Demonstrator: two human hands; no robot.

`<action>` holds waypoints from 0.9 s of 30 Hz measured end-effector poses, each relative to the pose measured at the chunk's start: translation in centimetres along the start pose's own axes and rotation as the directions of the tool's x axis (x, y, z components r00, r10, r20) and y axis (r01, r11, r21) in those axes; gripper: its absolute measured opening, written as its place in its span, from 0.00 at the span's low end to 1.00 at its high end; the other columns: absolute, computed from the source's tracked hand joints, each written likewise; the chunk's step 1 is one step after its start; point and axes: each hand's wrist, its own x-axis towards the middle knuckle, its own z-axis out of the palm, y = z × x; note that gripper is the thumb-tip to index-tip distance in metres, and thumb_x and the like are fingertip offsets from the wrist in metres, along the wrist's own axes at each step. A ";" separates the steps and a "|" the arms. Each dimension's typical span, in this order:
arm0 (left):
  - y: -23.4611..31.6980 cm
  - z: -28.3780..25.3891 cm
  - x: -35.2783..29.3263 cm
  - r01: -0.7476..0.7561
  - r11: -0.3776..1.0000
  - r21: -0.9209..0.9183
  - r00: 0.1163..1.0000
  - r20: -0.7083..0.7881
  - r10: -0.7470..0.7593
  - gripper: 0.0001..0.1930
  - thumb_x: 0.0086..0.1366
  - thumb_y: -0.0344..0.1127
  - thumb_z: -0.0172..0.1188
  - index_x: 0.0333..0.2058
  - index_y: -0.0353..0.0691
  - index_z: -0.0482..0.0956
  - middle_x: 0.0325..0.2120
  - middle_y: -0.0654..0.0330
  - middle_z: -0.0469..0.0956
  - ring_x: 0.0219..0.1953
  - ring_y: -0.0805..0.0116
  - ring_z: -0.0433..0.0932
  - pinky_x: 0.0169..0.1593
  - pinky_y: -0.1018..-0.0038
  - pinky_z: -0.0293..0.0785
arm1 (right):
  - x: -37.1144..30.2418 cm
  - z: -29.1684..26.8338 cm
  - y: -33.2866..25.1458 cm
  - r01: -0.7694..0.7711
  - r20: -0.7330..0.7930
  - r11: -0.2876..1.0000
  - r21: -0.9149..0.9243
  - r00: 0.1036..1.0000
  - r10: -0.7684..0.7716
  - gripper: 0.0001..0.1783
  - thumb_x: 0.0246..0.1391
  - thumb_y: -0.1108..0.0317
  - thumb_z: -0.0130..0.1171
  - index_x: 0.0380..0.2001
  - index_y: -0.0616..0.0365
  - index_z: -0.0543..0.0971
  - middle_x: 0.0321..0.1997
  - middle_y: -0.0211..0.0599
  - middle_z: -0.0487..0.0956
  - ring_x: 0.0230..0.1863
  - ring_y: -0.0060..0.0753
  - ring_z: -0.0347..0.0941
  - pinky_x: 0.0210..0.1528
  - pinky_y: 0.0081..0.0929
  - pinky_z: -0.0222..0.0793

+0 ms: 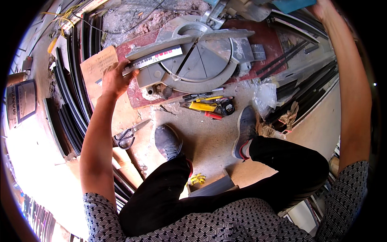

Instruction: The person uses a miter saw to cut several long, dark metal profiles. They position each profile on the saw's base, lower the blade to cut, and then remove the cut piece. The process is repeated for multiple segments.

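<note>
A grey mitre saw (pixel 207 60) stands on a dark red board on the floor before me. Against its fence lies a strip of profile (pixel 153 59) with a white printed label, its right end short of the slot in the round table. My left hand (pixel 117 78) is closed on the strip's left part, thumb on the near side. At the top right my right hand (pixel 321 9) grips the teal saw head (pixel 292 4) at its handle; its fingers are partly cut off by the picture's edge. The blade is not plainly visible.
Between the saw and my shoes lie a yellow cutter (pixel 202 106), a black tape measure (pixel 227 107), markers and a red-handled tool. Scissors (pixel 131 134) rest at the left. Long dark profiles (pixel 72 80) line both sides. Work gloves (pixel 289 116) and clear plastic lie right.
</note>
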 end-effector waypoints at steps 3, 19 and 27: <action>-0.7 0.0 -0.5 0.026 0.997 0.075 1.000 -0.003 -0.026 0.34 0.63 0.68 0.65 0.59 0.54 0.80 0.52 0.54 0.81 0.60 0.48 0.75 0.68 0.53 0.62 | 0.9 -0.1 0.0 -0.027 -0.025 1.000 0.006 0.999 0.027 0.13 0.52 0.63 0.66 0.37 0.55 0.75 0.30 0.37 0.77 0.33 0.44 0.83 0.38 0.40 0.84; -1.3 0.6 0.7 -0.109 0.992 0.061 0.993 0.054 0.106 0.33 0.72 0.65 0.56 0.62 0.44 0.76 0.46 0.49 0.78 0.54 0.45 0.76 0.60 0.51 0.67 | 0.1 0.4 0.3 0.028 0.030 0.999 -0.021 0.999 -0.027 0.13 0.53 0.60 0.66 0.38 0.54 0.79 0.33 0.36 0.80 0.33 0.39 0.82 0.39 0.39 0.83; -1.2 0.3 0.1 -0.057 0.994 0.096 0.998 0.021 0.055 0.36 0.69 0.68 0.58 0.63 0.45 0.75 0.51 0.48 0.79 0.58 0.45 0.75 0.65 0.53 0.65 | 1.7 -0.5 0.4 -0.050 0.057 0.999 -0.014 0.997 0.051 0.10 0.52 0.60 0.67 0.33 0.53 0.80 0.29 0.34 0.80 0.32 0.39 0.81 0.38 0.39 0.82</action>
